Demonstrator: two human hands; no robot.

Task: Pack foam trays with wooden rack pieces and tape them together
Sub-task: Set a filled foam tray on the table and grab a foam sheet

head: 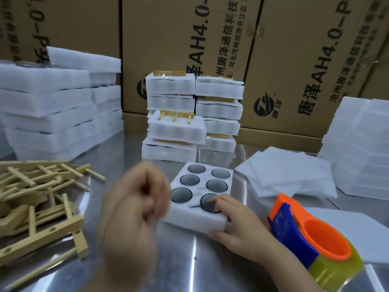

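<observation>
The foam tray (189, 223) sits mid-table (189, 270), with six discs (181, 194) set in its wells, two across and three deep. A right hand (233, 224) lies over its near right corner, fingers on top and thumb against the front wall. A left hand (130, 209) hangs just left of the tray. Further left of it lies a heap of wooden rack pieces (37, 199). To the tray's right, and nearer, stands a tape dispenser (311, 234). Right of it and a little behind, loose foam sheets (284, 173) overlap. Directly behind it stand two stacks of packed trays (189, 114), side by side. More foam is stacked behind to the far left (52, 106) and far right (357, 148) — and behind everything, cardboard boxes (294, 60).
</observation>
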